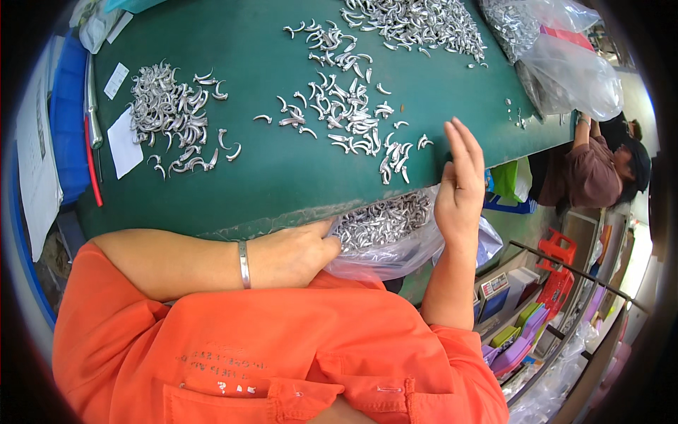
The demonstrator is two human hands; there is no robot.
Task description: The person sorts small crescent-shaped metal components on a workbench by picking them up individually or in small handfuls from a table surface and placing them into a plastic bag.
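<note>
Pinching the rim of a clear plastic bag (pixel 395 251) at the table's near edge, the left hand (pixel 296 253) has its fingers closed on the film, a metal bangle (pixel 244 264) on the wrist. The bag hangs below the green table (pixel 268 169) and holds small curved silver metal parts (pixel 381 220), which lie just at three o'clock of that grip. The right hand (pixel 460 191) stands upright with flat, open fingers at the table edge, holding nothing, touching the bag's far side. More such parts lie in loose heaps at twelve o'clock (pixel 346 116) and ten o'clock (pixel 169 113). Two white paper slips (pixel 123 145) lie at nine o'clock of the left heap, beside a blue bin (pixel 67 120). Another clear bag (pixel 565 63) of parts sits at two o'clock.
</note>
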